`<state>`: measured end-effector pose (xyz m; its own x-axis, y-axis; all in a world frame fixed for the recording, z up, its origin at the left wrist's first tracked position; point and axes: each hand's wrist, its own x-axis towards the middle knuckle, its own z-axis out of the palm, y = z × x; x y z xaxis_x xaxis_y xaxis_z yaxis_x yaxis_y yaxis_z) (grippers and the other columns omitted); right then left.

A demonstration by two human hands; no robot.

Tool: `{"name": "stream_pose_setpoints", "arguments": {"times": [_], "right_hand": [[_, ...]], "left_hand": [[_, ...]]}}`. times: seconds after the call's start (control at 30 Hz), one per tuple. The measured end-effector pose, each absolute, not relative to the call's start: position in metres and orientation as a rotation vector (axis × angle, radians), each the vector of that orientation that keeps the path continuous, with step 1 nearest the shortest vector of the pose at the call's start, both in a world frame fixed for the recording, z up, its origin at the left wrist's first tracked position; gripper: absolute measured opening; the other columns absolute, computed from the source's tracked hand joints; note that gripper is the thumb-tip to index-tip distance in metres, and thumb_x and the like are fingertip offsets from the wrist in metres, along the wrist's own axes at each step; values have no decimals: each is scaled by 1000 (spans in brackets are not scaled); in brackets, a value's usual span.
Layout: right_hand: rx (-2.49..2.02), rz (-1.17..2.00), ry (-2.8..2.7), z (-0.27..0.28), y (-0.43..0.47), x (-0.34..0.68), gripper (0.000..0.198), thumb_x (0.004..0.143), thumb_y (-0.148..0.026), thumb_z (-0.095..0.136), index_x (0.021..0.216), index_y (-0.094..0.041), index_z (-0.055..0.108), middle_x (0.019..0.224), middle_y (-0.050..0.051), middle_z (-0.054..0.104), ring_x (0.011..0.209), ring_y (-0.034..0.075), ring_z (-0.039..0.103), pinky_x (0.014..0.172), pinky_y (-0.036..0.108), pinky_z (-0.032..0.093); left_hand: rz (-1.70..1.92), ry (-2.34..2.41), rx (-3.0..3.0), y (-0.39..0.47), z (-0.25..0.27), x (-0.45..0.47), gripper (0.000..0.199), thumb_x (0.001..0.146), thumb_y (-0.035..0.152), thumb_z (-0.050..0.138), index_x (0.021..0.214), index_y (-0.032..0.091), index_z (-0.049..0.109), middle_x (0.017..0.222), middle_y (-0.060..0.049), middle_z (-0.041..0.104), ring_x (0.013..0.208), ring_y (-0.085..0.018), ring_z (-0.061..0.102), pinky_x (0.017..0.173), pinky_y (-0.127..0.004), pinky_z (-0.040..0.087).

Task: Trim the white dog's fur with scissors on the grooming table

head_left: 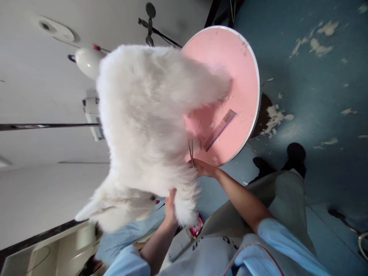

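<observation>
A fluffy white dog (143, 111) stands on a round pink table (241, 96), and the whole view is turned sideways. My left hand (170, 205) is closed around the dog's raised foreleg (186, 203), with some of the fingers hidden by fur. In my right hand (203, 168) is a pair of scissors (191, 149), the blades slightly apart against the fur by the dog's underside. A metal comb (220, 129) with a purple spine lies on the tabletop, near the scissors and apart from both hands.
Tufts of cut fur (276, 120) litter the blue floor (324, 99). A dark post (51, 126) reaches the dog's back. A black jointed stand (151, 27) and a white rounded container (87, 63) are behind the dog. A red packet (197, 226) sits near my apron.
</observation>
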<state>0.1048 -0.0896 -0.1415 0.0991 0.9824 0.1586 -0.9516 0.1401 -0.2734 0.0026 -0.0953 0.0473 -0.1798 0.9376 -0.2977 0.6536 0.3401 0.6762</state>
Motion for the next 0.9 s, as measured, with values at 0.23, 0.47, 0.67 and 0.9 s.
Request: {"name": "stream_pose_setpoints", "arguments": {"times": [0.23,0.47,0.67,0.9], "right_hand": [[-146,1438,-347,-145,-84,126,34,61,-11,78,87,-20,59,85,-3,61,83,14,59,79,28,48],[-174,1400,-391,-146,-74,134,35,60,-8,76,90,-19,62,86,-2,63,82,13,59,74,25,48],[-14,1436,-322,-140,-80,143,44,56,-8,76,97,-20,64,90,-2,64,84,13,61,69,22,48],[-102,1400,-307,-134,-75,155,35,59,-10,76,89,-20,60,83,-2,64,78,13,61,68,24,50]], "left_hand": [[593,1990,1275,-102,47,19,65,33,51,89,81,16,62,86,-9,74,81,-27,69,69,-33,57],[590,1980,1295,-100,44,7,58,41,48,88,83,17,62,80,-7,72,80,-25,69,65,-30,54],[551,2010,1261,-101,47,6,63,40,50,89,87,17,62,69,-3,69,65,-22,67,65,-32,56],[526,2042,1337,-104,50,15,72,29,59,91,79,17,60,64,-2,67,62,-24,67,60,-34,56]]}}
